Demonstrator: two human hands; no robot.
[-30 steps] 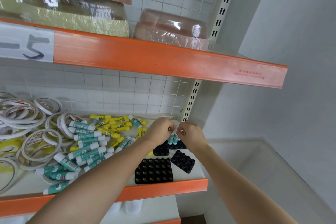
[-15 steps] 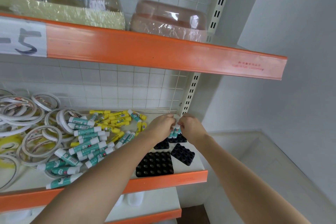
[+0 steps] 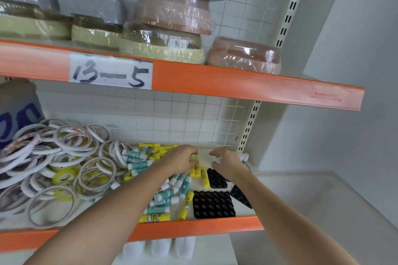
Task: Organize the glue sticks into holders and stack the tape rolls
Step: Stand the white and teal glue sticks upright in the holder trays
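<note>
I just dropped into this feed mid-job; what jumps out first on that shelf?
The big tangle of white tape rolls heaped on the shelf's left half, with teal and yellow glue sticks scattered loose beside it. Right of them lie black holders, the front one with every socket bare. Both hands reach in at the back: the left hand over yellow sticks, the right hand above a holder.

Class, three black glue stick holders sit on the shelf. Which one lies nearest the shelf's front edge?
The largest holder, lying flat by the orange shelf edge, its holes all empty. The other two sit farther back, nearer the right hand.
</note>
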